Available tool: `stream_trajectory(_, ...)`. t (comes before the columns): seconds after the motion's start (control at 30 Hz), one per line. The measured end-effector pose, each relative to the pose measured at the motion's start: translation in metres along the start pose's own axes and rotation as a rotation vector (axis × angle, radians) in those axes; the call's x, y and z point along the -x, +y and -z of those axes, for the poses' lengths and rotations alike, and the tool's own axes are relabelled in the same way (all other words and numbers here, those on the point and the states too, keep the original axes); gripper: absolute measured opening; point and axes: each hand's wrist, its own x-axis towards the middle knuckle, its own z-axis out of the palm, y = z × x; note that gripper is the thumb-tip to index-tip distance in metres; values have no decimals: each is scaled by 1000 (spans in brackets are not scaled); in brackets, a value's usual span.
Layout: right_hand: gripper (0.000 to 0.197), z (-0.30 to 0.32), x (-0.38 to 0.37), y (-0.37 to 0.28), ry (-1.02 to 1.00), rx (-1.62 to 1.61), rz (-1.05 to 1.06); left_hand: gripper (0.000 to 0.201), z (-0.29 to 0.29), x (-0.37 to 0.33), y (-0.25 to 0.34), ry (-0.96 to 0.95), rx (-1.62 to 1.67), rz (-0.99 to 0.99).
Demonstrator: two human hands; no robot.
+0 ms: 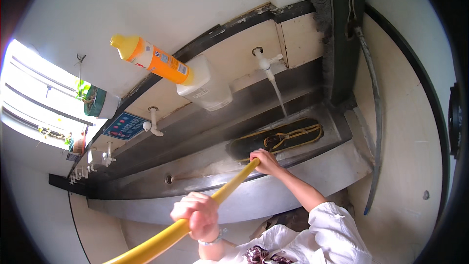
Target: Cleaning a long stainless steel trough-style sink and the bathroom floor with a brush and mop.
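The broom (273,139) lies head-down in the long steel trough sink (312,176), its dark bristle head and yellow cord binding under the thin stream falling from the white tap (266,62) above it, while its yellow handle (195,217) slants back toward the person. It looks like a stiff, fairly light pole with a wetter, heavier head, so the load sits at the far end; the smooth handle may turn slick where water runs down it, and a spread two-handed hold suits it best. The right hand (265,162) is stretched out over the sink's front rim, fingers curled tight round the top of the handle just behind the head. The left hand (198,213) sits lower and nearer the body, fist closed round the shaft, wrist bent, a bracelet showing. An orange-and-yellow bottle (151,61) and a white jug (205,85) stand on the ledge above.
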Motion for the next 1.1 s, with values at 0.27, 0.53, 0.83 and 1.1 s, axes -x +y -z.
stream_trajectory(0.27,6,43,-12,-88,-177,160,141,35,4,-46,73,-84,200,-160)
stream_trajectory(0.53,5,39,-13,27,74,51,-64,27,12,-3,-40,-86,-77,250)
stream_trajectory(0.83,9,41,-11,-46,-171,122,-17,30,1,-42,25,-41,84,21)
stream_trajectory(1.1,6,21,-24,1,46,91,-96,29,17,-20,-41,110,-136,324)
